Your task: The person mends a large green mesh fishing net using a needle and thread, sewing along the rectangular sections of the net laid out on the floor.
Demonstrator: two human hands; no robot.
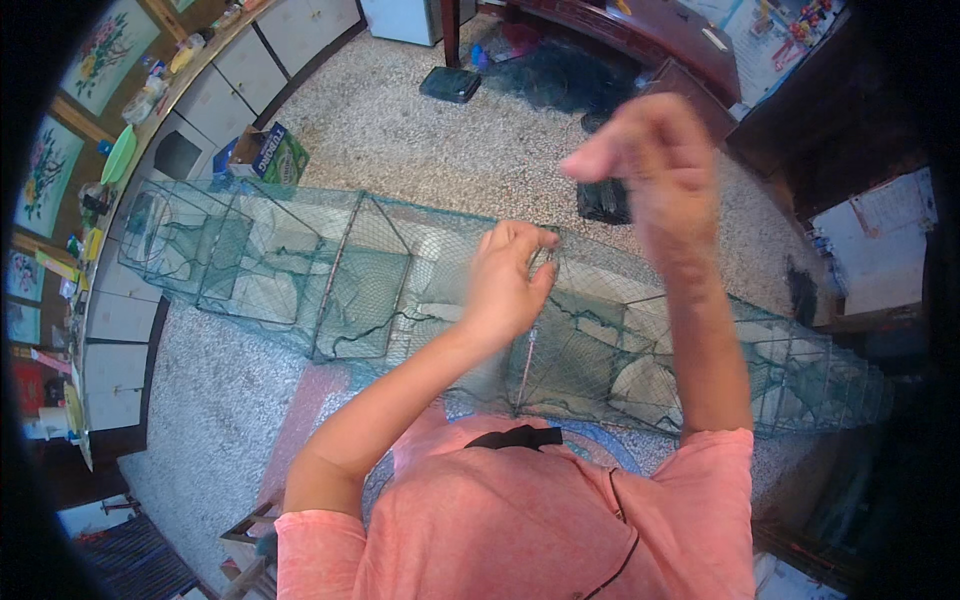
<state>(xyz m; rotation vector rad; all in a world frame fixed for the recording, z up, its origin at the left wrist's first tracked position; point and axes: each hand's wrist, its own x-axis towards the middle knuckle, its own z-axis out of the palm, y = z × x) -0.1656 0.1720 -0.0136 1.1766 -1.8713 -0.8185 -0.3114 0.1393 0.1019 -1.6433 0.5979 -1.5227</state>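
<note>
A long folding net trap [370, 290] of green mesh on rectangular wire frames stretches across in front of me from left to right. My left hand [508, 280] is at its upper edge near the middle, with thumb and fingertips closed on the mesh beside a frame corner. Raised above the net on the right is my right hand [665, 160], blurred by motion. Its fingers are curled in and a fingertip points left. Whatever they may hold is too small or smeared to make out.
Dark folded net bundles [450, 84] and a heap of dark netting [570, 75] lie on the pebbled floor ahead. An open cardboard box [268, 152] stands behind the trap's left part. White cabinets [210, 90] line the left, and a reddish wooden table [640, 35] stands at the back.
</note>
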